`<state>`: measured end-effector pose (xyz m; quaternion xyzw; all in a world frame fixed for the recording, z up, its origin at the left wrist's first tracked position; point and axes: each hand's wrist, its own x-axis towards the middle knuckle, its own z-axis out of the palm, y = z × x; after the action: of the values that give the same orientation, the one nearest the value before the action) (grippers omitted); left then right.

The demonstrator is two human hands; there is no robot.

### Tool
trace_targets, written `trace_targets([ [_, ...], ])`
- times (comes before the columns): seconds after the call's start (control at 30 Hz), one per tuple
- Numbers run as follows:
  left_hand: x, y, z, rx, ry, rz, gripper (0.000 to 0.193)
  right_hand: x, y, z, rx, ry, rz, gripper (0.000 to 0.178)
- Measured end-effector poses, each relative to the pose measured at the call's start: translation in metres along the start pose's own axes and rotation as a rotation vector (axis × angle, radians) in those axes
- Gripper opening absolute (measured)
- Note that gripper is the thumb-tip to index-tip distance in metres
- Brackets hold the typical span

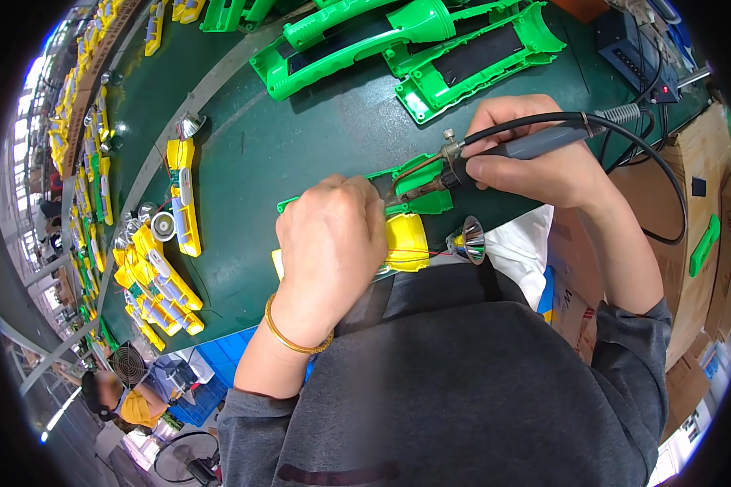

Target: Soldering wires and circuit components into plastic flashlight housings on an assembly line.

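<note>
My right hand [540,166] grips a soldering iron [536,144] with a dark grey handle and a thin solder feed tube clamped alongside. Its tip points left and down, close to the fingers of my left hand [333,231]. That hand is curled, knuckles up, and hides whatever its fingertips hold. A green plastic half shell [437,201] lies partly beneath it and under the iron's tip. Closer to me is a yellow plastic housing [407,242], also partly covered by the left hand. A red wire runs from the housing to a silver lamp reflector [471,240].
Larger green shells [487,69] with black inserts lie at the far side of the bench [244,154]. Yellow lamp assemblies [158,284] are grouped at left. A blue soldering station [629,57] stands far right, its cable looping beside my right arm. Cardboard boxes [674,187] are at right.
</note>
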<state>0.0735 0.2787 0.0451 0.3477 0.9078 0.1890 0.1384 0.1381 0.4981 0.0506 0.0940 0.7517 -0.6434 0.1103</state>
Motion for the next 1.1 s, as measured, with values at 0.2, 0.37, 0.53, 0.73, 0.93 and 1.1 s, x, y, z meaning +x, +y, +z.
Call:
trace_targets([
  [0.2, 0.002, 0.001, 0.001, -0.002, 0.003, 0.000, 0.014, 0.001, -0.010, -0.003, -0.094, 0.006, 0.059, 0.010],
  [0.37, 0.003, 0.002, 0.001, 0.001, 0.015, 0.008, 0.014, -0.002, -0.016, -0.005, -0.145, 0.012, 0.031, 0.010],
  [0.53, 0.004, 0.004, 0.001, 0.002, 0.007, 0.004, 0.014, -0.012, -0.005, -0.018, -0.008, 0.067, -0.070, 0.015],
  [0.73, 0.004, 0.004, 0.001, -0.007, -0.008, -0.004, 0.013, -0.026, 0.002, -0.028, 0.096, 0.164, 0.055, 0.023],
  [0.93, 0.007, 0.007, -0.001, -0.132, -0.020, -0.046, 0.006, -0.022, 0.002, -0.022, 0.105, 0.128, 0.054, 0.015],
  [1.1, 0.007, 0.009, -0.001, -0.072, -0.034, -0.017, 0.006, -0.017, 0.001, -0.021, 0.102, 0.095, 0.051, 0.014],
])
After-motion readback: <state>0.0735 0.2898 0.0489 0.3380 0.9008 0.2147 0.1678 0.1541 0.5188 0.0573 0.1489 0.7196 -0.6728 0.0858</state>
